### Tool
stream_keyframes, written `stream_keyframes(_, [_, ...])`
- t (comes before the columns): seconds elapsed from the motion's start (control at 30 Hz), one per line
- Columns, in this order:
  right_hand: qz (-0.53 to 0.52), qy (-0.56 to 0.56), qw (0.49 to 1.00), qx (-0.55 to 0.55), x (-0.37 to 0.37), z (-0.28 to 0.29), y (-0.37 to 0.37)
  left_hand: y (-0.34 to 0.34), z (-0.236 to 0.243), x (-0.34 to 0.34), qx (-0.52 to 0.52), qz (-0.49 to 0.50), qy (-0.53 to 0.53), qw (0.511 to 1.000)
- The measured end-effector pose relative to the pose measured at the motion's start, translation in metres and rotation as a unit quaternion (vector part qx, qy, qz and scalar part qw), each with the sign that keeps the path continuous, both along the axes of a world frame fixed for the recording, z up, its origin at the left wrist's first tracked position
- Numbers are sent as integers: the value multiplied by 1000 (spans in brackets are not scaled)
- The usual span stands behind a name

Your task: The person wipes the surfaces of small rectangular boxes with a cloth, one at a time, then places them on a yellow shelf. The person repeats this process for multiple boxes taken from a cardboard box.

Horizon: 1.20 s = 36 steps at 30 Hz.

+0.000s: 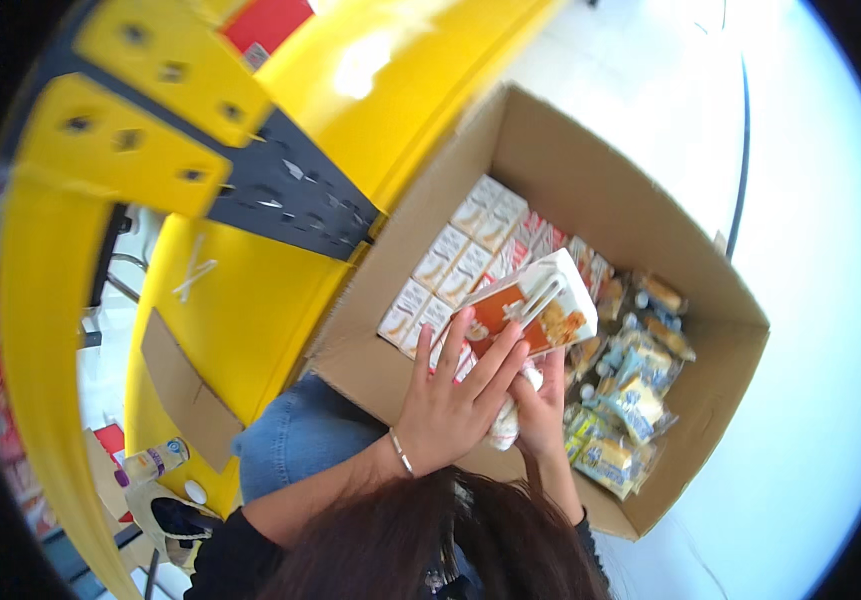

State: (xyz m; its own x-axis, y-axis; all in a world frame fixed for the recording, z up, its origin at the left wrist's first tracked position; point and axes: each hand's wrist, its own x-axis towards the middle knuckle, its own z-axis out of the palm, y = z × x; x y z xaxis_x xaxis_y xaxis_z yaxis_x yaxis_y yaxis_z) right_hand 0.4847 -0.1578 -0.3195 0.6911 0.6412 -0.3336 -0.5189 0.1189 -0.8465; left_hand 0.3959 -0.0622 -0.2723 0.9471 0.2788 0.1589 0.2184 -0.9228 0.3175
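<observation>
My left hand [450, 410] lies with stretched fingers against the lower side of an orange and white carton [560, 320] with a straw attached. Behind it, my right hand [540, 420] grips the carton from below, along with a crumpled white item [505, 425] that is partly hidden. Both hands are over a cardboard box [710, 390]. Inside, rows of small white and red cartons [440, 260] fill the left part, and wrapped snack packs [635, 400] lie along the right.
A yellow surface [210, 320] with grey panels runs along the left and top, holding a cardboard piece [180, 390] and a bottle [155, 462]. My knee in jeans [290, 440] is left of the box. A pale floor [810, 250] shows at right.
</observation>
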Motion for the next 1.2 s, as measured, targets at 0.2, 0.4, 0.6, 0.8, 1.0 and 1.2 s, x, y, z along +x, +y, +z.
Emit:
stream_keyframes(0.2, [111,-89,990,13,-29,115,29,-4,86,-66,67,105,-190,974])
stream_keyframes(0.4, [297,-227,921,112,-81,206,31,-33,170,-152,195,217,-295,910])
stream_keyframes(0.6, [445,-196,864,131,-160,259,13,-58,199,-241,171,250,-402,864])
stream_keyframes(0.8, [498,-350,763,219,-252,295,22,-67,200,-317,-33,239,-561,792])
stream_keyframes(1.0, [554,-336,732,213,-317,304,45,-60,225,-392,-290,243,-552,743])
stream_keyframes(1.2, [366,-503,724,297,-344,335,72,-23,239,-432,-231,279,-610,705])
